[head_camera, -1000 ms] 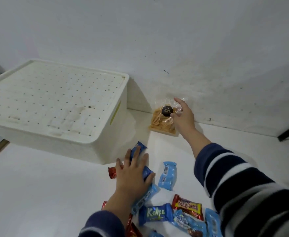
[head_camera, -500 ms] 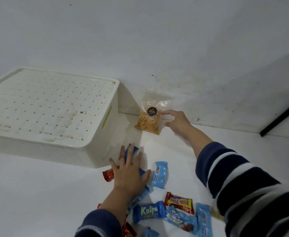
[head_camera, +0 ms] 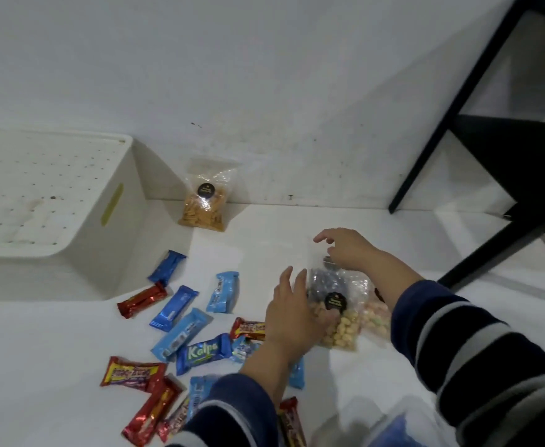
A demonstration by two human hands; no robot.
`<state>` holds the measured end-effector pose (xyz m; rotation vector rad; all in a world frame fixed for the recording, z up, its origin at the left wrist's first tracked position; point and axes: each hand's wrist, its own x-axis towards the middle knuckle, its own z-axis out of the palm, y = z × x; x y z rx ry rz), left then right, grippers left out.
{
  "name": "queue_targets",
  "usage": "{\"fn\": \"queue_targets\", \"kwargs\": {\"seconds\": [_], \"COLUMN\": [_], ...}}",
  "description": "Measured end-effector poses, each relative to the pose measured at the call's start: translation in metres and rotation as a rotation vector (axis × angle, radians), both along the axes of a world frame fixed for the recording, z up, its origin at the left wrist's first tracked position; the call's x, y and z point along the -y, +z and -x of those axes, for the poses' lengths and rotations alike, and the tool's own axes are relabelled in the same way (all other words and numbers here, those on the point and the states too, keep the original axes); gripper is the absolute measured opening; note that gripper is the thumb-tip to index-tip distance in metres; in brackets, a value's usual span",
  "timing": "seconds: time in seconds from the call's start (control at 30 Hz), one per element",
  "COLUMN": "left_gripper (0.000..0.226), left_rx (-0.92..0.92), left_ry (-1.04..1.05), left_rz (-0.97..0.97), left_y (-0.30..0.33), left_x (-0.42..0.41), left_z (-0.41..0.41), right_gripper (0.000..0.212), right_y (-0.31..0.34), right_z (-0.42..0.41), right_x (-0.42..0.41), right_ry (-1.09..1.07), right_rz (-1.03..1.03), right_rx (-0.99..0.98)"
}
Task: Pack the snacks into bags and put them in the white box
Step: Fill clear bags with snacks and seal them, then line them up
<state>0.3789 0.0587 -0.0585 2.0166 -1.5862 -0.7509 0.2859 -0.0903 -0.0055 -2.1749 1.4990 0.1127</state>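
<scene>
Head view only, single frame to work from. Task status, judged from layout: early. White box point(head_camera: 55, 201) sits at far left of the desk point(head_camera: 39, 350), against the wall, its perforated top surface facing up; whether that is a lid or the box turned over cannot be told, and nothing is seen inside it. One clear bag of orange-brown snacks point(head_camera: 204, 201) with a dark round sticker stands leaning against the wall just beside the box, apart from both hands; looks packed, not yet boxed. Second clear bag point(head_camera: 339, 304), also with a dark sticker, is between the hands at centre-right: pale round snacks fill its lower part, something dark shows in its upper part, contents there not resolvable. A further bag of pale pinkish snacks point(head_camera: 376, 317) lies partly behind it, under the right sleeve. Left hand point(head_camera: 293, 314) is pressed against the left side of the second bag, fingers spread, palm on it; grip appears to be a flat hold, not a pinch. Right hand point(head_camera: 348, 250) is at the bag's top edge, fingers curled; whether its grip has closed on the plastic cannot be told. Loose wrapped bars remain scattered on the desk: blue ones point(head_camera: 181, 330), red ones point(head_camera: 142, 298), a Kalpa bar point(head_camera: 203, 351). Remaining: bagging these, then moving all bags to the box.
</scene>
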Motion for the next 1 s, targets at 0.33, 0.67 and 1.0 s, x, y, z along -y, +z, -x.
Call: {"fn": "queue_targets", "kwargs": {"seconds": [0.33,0.67,1.0], "left_gripper": [0.118,0.117,0.113], "left_rx": [0.086,-0.031,0.004], "left_ry": [0.019,0.015,-0.024], "left_rz": [-0.153,-0.084,-0.118], "left_y": [-0.023,-0.024,-0.021], "left_x": [-0.008,-0.04,-0.071], "left_z": [0.05,0.043,0.041], "right_gripper": [0.03,0.02,0.018], "right_y": [-0.006,0.007,0.009], "right_z": [0.057,0.094,0.102], "right_x": [-0.015,-0.055,-0.095], "right_ry": [-0.071,-0.15,-0.273], "right_rz": [-0.027,-0.059,-0.106], "right_rx": [0.053,0.141,0.317]}}
